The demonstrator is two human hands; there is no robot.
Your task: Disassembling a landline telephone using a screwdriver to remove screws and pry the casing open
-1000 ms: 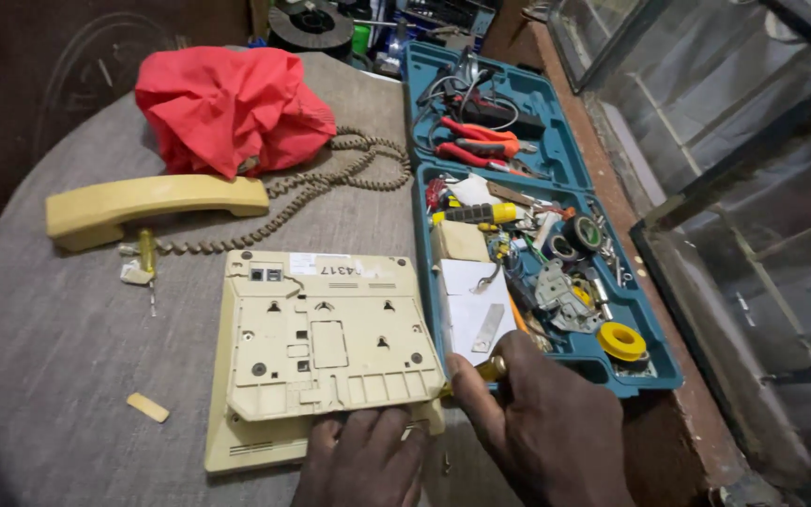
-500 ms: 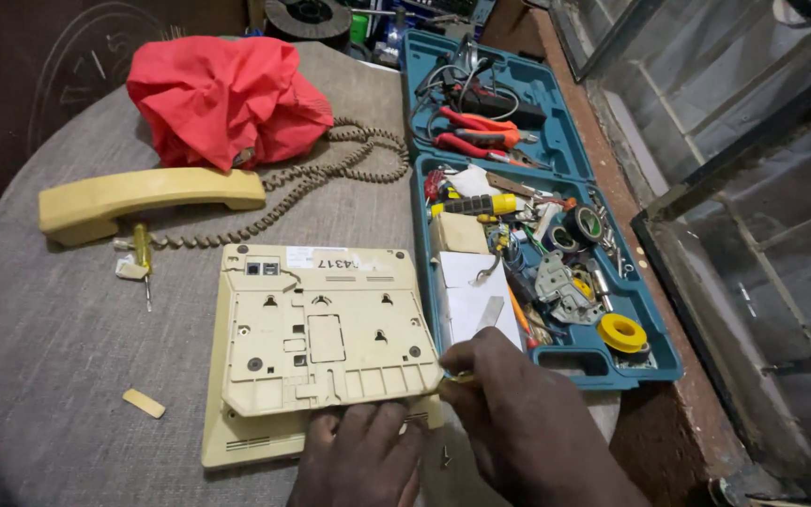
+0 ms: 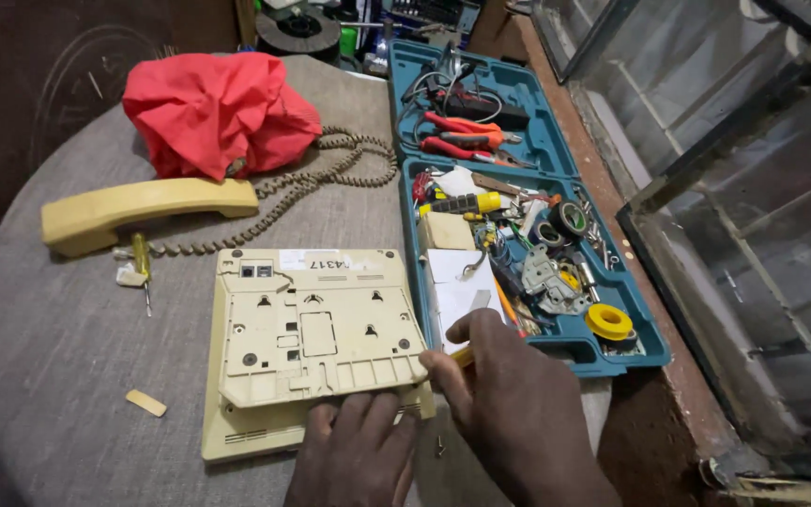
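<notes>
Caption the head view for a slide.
Both hands, left and right, work at an upturned phone base beside an open toolbox.

A cream plastic telephone base (image 3: 316, 343) lies upside down on the grey round table (image 3: 39, 357). Behind it rests the cream handset (image 3: 143, 211); farther back, a crumpled red cloth (image 3: 218, 113). Right stands an open teal plastic toolcase (image 3: 509, 202).

Left hand (image 3: 354, 451) lies flat, fingers spread; right hand (image 3: 509, 394) is curled, fingers pinched.
</notes>
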